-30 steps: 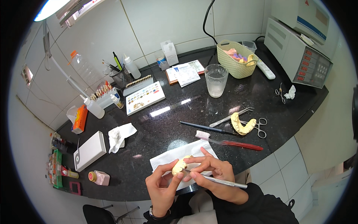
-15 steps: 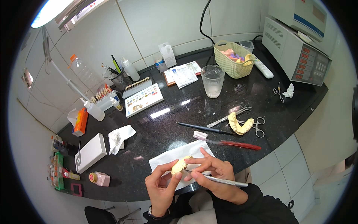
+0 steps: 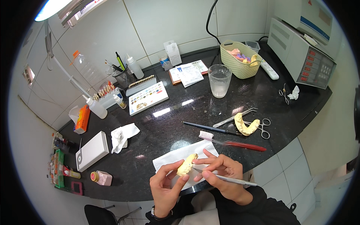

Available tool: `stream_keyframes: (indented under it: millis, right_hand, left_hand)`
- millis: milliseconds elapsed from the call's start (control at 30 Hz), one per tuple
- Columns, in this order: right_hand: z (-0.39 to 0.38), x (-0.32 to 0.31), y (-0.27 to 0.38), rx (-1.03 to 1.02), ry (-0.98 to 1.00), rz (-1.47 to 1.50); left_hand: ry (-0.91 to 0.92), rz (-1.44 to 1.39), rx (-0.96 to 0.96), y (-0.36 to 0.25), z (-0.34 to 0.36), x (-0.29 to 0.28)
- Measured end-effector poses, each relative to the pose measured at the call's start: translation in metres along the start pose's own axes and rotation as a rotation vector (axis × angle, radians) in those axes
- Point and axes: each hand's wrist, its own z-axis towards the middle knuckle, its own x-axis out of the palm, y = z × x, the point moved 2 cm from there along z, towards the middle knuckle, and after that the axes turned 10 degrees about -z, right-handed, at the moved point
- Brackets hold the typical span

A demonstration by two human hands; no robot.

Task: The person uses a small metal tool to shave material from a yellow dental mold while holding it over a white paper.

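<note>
My left hand [image 3: 164, 186] grips a small pale-yellow dental cast [image 3: 186, 167] between thumb and fingers, above a white paper napkin [image 3: 168, 159]. In my right hand [image 3: 226, 173] is a slim dental instrument with a metal handle [image 3: 235, 180], held like a pen. Its tip is at the right side of the cast; whether they touch I cannot tell. Fingers of the right hand reach toward the cast too. Beyond the napkin lies a red-handled toothbrush [image 3: 240, 144]. A horseshoe-shaped yellow cast [image 3: 245, 125] rests by metal scissor-handled forceps [image 3: 265, 129].
Past the toothbrush lie a dark brush-like tool [image 3: 208, 127] and tweezers [image 3: 230, 119]. A glass of water [image 3: 219, 83], a paint palette [image 3: 149, 99] and a green basket [image 3: 240, 67] stand farther back. Left are crumpled tissue [image 3: 122, 137], a white box [image 3: 92, 152] and a pink-filled jar [image 3: 102, 178].
The small cast has turned more upright in my left hand, and the instrument's tip has shifted along its right side. The whole view has moved slightly.
</note>
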Motion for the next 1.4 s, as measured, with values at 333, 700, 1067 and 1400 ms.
stream_keyframes:
  millis: [333, 700, 1067, 1400]
  right_hand:
    - [0.002, 0.003, 0.0, 0.003, 0.032, -0.039]
    - [0.013, -0.013, 0.008, -0.053, 0.01, -0.261]
    - [0.01, -0.022, 0.0, 0.034, -0.131, -0.161]
    - [0.003, -0.05, 0.025, -0.161, -0.367, -0.505]
  left_hand:
    - [0.015, -0.022, 0.016, 0.003, -0.001, -0.004]
    - [0.043, 0.507, 0.305, -0.002, 0.005, 0.001]
    - [0.07, 0.858, 0.384, -0.008, 0.002, 0.011]
    - [-0.108, 0.086, 0.089, -0.009, -0.001, -0.012]
